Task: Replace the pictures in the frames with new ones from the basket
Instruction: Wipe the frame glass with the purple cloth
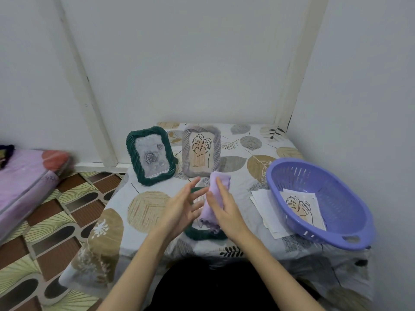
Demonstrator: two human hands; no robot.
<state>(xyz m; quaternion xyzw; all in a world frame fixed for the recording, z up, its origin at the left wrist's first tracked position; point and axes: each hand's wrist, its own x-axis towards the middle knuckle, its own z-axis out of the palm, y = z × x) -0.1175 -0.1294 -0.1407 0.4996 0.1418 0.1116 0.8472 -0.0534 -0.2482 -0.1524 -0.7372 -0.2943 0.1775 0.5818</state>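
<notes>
A dark green frame [150,155] with a grey rose picture stands at the back left of the table. Beside it stands a grey frame [201,151] holding a leaf line drawing. A second dark green frame [205,235] lies flat in front of me, mostly hidden by my hands. My right hand [225,207] grips a lilac cloth [216,198] above that flat frame. My left hand [182,207] is open with fingers spread, next to the cloth. The purple basket [336,232] on the right holds a leaf picture [302,206].
Several white sheets [261,200] lie under the basket's left side. The table wears a leaf-patterned cloth [143,207] and sits in a corner between white walls. A pink mattress [22,182] lies on the patterned floor at the left.
</notes>
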